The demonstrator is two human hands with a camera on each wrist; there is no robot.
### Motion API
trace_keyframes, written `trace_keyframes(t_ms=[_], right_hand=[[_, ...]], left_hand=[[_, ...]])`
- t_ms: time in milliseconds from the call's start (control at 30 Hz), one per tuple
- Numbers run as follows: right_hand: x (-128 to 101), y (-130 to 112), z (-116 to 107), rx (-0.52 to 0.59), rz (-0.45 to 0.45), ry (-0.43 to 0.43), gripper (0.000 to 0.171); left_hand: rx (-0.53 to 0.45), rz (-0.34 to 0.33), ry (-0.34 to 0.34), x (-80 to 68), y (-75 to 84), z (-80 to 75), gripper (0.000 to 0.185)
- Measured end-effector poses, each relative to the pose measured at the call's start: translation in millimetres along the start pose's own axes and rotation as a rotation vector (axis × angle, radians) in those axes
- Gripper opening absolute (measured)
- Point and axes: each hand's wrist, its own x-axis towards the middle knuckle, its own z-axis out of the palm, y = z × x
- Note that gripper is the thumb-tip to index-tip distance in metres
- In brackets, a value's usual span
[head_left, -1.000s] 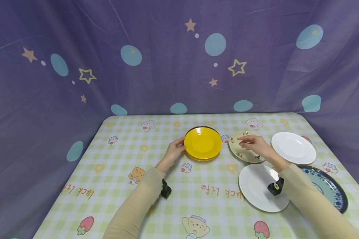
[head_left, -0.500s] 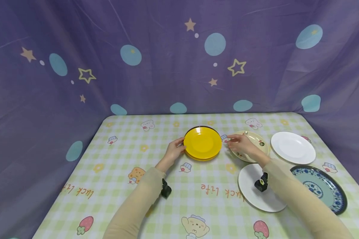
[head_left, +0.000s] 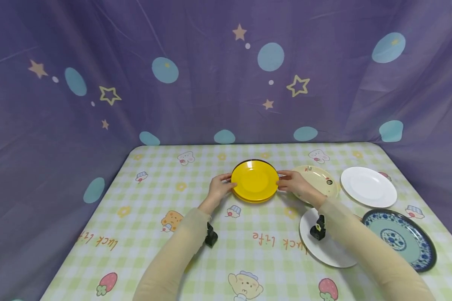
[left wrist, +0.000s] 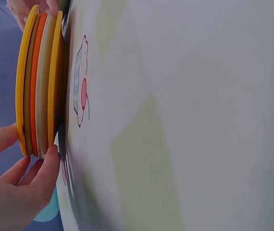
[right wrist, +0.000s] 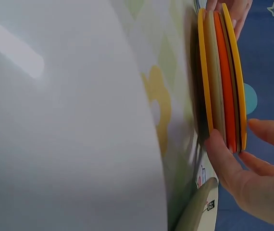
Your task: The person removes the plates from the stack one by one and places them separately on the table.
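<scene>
A stack of several small round plates (head_left: pixel 254 182) sits toward the back middle of the table. Its top plate is yellow; in the left wrist view the edges of the stack (left wrist: pixel 37 86) show yellow, brown, orange, beige and yellow from top to bottom. My left hand (head_left: pixel 217 191) holds the left side, thumb and fingers spread over the edges. On the opposite side, my right hand (head_left: pixel 298 186) grips the stack the same way, as the right wrist view shows with its fingers (right wrist: pixel 223 159) against the lower edges. The stack's underside is close over the tablecloth.
Right of the stack lies a cream plate (head_left: pixel 322 182) with small motifs, partly behind my right hand. Beyond it are a white plate (head_left: pixel 369 187), another white plate (head_left: pixel 320 246) under my right forearm, and a blue-patterned plate (head_left: pixel 407 238). A purple curtain (head_left: pixel 211 104) hangs behind.
My right hand has moved left from over the cream plate to the right side of the stack and taken hold of it. My left hand has stayed at the left side.
</scene>
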Motion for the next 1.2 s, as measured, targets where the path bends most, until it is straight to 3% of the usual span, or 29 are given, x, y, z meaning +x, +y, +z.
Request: trace_keyframes(t_ms=[167,433,600,1200], right_hand=[[2,1,1,0.029,-0.006,0.011,0.053],[3,2,2,0.091,-0.001,-0.004,0.054],[3,4,3,0.112,-0.004,0.007,0.054],[7,2,8,0.082,0.048,0.083,0.056]], left_hand=[[-0.021,0.019,0.019,2.9,-3.6,-0.2,0.037],[-0.029,-0.036,0.035,3.4,-3.0,-0.9,0.036],[-0.045,-0.031,0.036,2.1,-3.4,-4.9,0.038],[-0.154,-0.070,-0.004,1.4,-5.1,-16.1,0.040]])
